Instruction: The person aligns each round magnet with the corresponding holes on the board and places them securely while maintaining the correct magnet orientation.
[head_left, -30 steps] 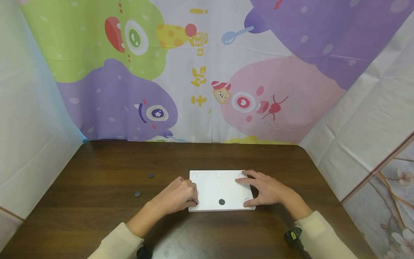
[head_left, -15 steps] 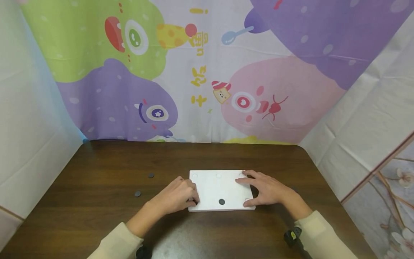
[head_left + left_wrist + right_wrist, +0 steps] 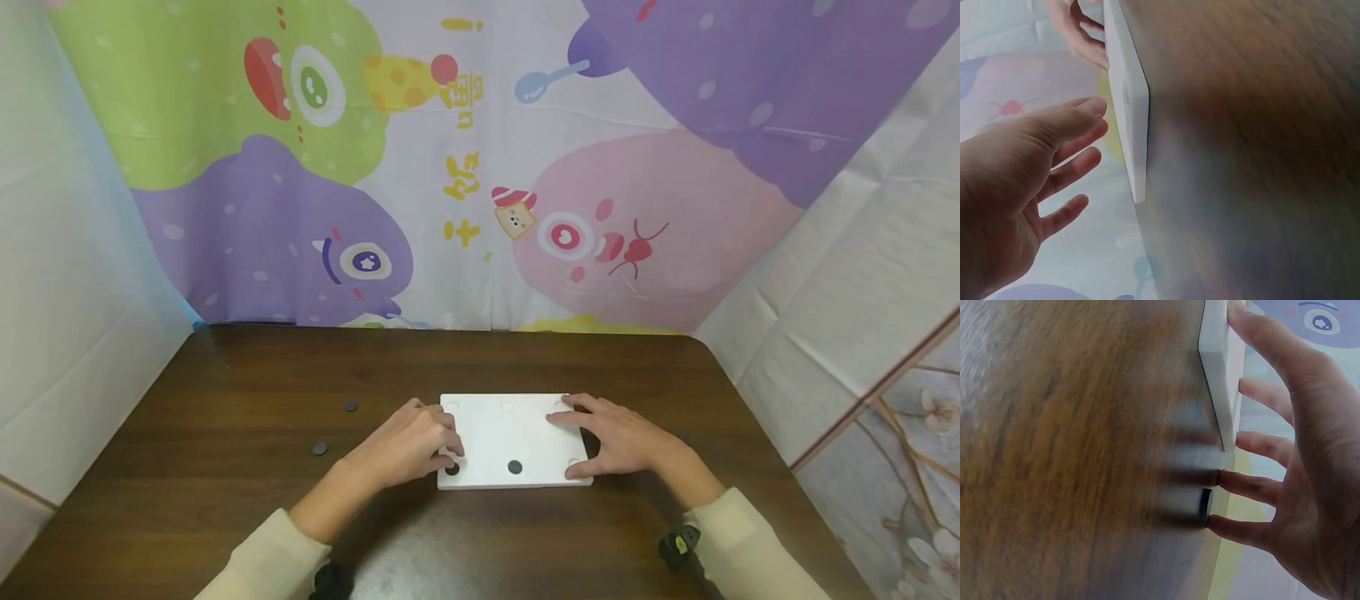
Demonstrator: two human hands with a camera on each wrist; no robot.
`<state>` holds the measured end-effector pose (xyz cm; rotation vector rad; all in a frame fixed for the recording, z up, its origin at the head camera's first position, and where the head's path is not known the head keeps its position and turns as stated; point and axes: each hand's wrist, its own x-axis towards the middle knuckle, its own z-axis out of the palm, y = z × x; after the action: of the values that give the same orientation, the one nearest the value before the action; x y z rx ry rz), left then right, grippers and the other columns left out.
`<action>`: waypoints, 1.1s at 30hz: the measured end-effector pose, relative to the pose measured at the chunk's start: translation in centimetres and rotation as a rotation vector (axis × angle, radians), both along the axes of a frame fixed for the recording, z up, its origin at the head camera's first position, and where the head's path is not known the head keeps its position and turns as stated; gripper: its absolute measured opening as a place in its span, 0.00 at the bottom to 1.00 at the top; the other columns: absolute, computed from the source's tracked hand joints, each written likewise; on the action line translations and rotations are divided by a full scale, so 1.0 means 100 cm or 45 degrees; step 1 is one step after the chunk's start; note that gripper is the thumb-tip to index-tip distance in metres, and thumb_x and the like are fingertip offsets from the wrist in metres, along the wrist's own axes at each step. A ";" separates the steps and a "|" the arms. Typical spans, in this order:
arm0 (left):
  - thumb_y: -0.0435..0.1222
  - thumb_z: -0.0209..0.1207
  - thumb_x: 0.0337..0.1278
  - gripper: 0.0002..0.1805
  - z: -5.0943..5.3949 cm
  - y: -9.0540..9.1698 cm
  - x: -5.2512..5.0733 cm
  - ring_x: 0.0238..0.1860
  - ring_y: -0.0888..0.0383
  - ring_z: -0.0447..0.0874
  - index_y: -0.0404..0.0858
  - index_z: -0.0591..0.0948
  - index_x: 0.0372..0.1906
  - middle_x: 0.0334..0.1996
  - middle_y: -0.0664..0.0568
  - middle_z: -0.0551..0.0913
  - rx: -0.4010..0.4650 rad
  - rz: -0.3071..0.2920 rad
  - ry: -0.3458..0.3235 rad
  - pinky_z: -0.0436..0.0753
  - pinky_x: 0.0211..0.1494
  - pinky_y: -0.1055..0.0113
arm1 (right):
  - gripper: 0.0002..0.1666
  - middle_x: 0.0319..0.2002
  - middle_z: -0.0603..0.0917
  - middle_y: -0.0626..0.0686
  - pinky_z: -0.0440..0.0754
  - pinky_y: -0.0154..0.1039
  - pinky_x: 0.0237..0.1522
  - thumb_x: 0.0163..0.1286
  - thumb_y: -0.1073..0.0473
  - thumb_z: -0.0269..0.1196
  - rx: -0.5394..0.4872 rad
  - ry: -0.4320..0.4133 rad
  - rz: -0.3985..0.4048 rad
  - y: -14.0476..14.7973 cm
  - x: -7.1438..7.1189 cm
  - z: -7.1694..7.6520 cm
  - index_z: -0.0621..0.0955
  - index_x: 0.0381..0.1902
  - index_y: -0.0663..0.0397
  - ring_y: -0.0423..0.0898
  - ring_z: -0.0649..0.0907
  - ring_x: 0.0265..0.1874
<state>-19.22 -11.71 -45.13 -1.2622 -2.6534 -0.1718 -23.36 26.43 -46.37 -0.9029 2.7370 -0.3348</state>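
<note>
A white rectangular board (image 3: 487, 437) with shallow round recesses lies flat on the table. One dark round disc (image 3: 514, 467) sits at the middle of its near edge, another dark disc (image 3: 452, 470) at the near left corner. Just above that corner disc is my left hand (image 3: 408, 443), fingers loosely bent; the left wrist view shows nothing between them. My right hand (image 3: 622, 435) spreads over the board's right end. In the right wrist view, its thumb and two fingers touch the board (image 3: 1215, 369), while the other two fingertips reach the table beside a dark disc (image 3: 1206, 505).
Two more dark discs (image 3: 351, 406) (image 3: 320, 448) lie on the brown wooden table (image 3: 262, 383), left of the board. A cartoon-printed curtain (image 3: 480, 292) hangs along the back edge, and pale cloth walls (image 3: 847, 333) stand at both sides.
The left hand has lifted slightly off the board's near left corner, and the dark disc there has come into fuller view. The right hand and the board have stayed put.
</note>
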 end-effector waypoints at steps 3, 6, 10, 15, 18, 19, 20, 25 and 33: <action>0.41 0.83 0.60 0.06 0.001 0.001 0.000 0.42 0.64 0.90 0.53 0.97 0.41 0.37 0.61 0.94 0.000 -0.006 0.004 0.84 0.51 0.60 | 0.54 0.86 0.70 0.62 0.76 0.78 0.74 0.65 0.25 0.78 0.005 -0.009 -0.008 -0.001 0.001 0.001 0.76 0.84 0.33 0.72 0.75 0.81; 0.41 0.83 0.60 0.06 0.001 0.001 0.000 0.42 0.64 0.90 0.53 0.97 0.41 0.37 0.61 0.94 0.000 -0.007 -0.002 0.84 0.51 0.59 | 0.54 0.86 0.70 0.62 0.76 0.79 0.74 0.65 0.25 0.77 0.010 -0.016 -0.013 -0.001 0.001 0.002 0.75 0.84 0.33 0.72 0.74 0.82; 0.41 0.82 0.61 0.06 0.000 0.000 0.000 0.42 0.64 0.90 0.52 0.97 0.41 0.37 0.61 0.94 0.004 0.008 -0.007 0.85 0.52 0.59 | 0.54 0.86 0.69 0.63 0.76 0.79 0.74 0.65 0.25 0.78 0.006 -0.024 -0.019 -0.001 0.002 0.003 0.75 0.84 0.33 0.72 0.74 0.81; 0.42 0.82 0.61 0.06 0.000 -0.002 0.000 0.41 0.64 0.90 0.52 0.97 0.41 0.37 0.61 0.94 0.024 0.024 -0.019 0.83 0.51 0.60 | 0.54 0.86 0.69 0.62 0.76 0.79 0.74 0.65 0.25 0.78 0.003 -0.020 -0.018 -0.002 0.001 0.003 0.76 0.84 0.33 0.72 0.74 0.81; 0.41 0.82 0.61 0.05 0.000 -0.005 -0.001 0.41 0.64 0.90 0.52 0.97 0.40 0.36 0.61 0.94 0.032 0.024 -0.005 0.84 0.50 0.60 | 0.54 0.86 0.69 0.62 0.77 0.79 0.73 0.65 0.25 0.77 0.005 -0.020 -0.017 -0.002 0.001 0.002 0.76 0.84 0.33 0.72 0.74 0.81; 0.42 0.82 0.61 0.05 0.000 -0.006 -0.001 0.41 0.64 0.90 0.52 0.97 0.40 0.36 0.62 0.94 0.034 0.025 0.001 0.84 0.50 0.60 | 0.54 0.86 0.69 0.62 0.77 0.79 0.73 0.65 0.25 0.77 0.005 -0.020 -0.017 -0.002 0.001 0.002 0.75 0.84 0.33 0.72 0.74 0.81; 0.42 0.82 0.60 0.05 -0.001 -0.007 -0.001 0.41 0.64 0.90 0.53 0.97 0.40 0.36 0.62 0.94 0.037 0.024 0.008 0.84 0.50 0.60 | 0.54 0.86 0.69 0.62 0.77 0.79 0.74 0.65 0.25 0.77 0.004 -0.019 -0.016 -0.002 0.001 0.002 0.76 0.84 0.33 0.72 0.74 0.81; 0.41 0.83 0.60 0.06 -0.002 -0.011 -0.001 0.42 0.63 0.90 0.52 0.97 0.40 0.36 0.62 0.94 0.055 0.030 0.029 0.84 0.49 0.60 | 0.54 0.86 0.70 0.62 0.77 0.78 0.73 0.65 0.25 0.77 0.005 -0.016 -0.013 -0.002 0.000 0.002 0.76 0.84 0.33 0.71 0.75 0.81; 0.41 0.83 0.59 0.07 -0.001 -0.020 0.001 0.42 0.61 0.89 0.51 0.97 0.42 0.38 0.61 0.94 0.071 0.061 0.019 0.84 0.48 0.59 | 0.54 0.86 0.70 0.62 0.77 0.77 0.74 0.65 0.25 0.77 0.009 -0.011 -0.011 -0.001 0.000 0.001 0.76 0.84 0.33 0.71 0.75 0.81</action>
<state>-19.13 -13.71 -45.27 -1.1770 -2.6444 -0.2261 -23.36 26.35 -46.29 -0.8860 2.7334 -0.3301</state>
